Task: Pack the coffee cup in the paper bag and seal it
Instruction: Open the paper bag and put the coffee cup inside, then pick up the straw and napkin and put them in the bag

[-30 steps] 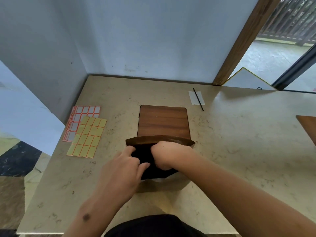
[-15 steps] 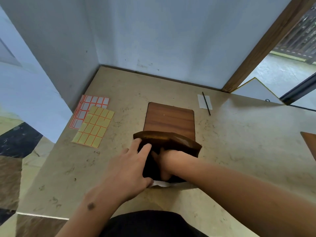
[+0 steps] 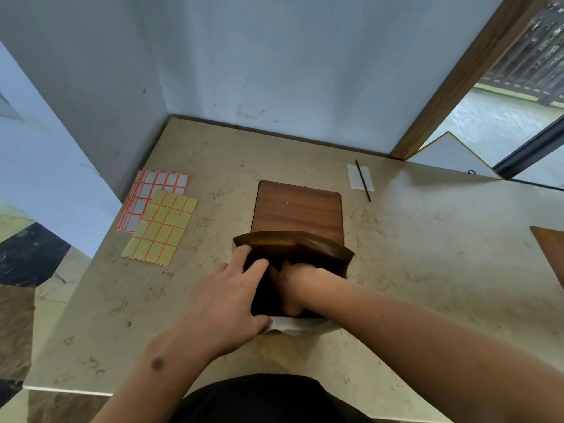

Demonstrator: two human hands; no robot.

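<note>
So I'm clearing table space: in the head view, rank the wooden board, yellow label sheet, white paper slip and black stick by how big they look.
1. Wooden board, partly hidden by the paper bag.
2. Yellow label sheet.
3. White paper slip.
4. Black stick, longer than the slip but much thinner.

Soft daylight from the right – faint shadows, wide-angle bending at edges
</note>
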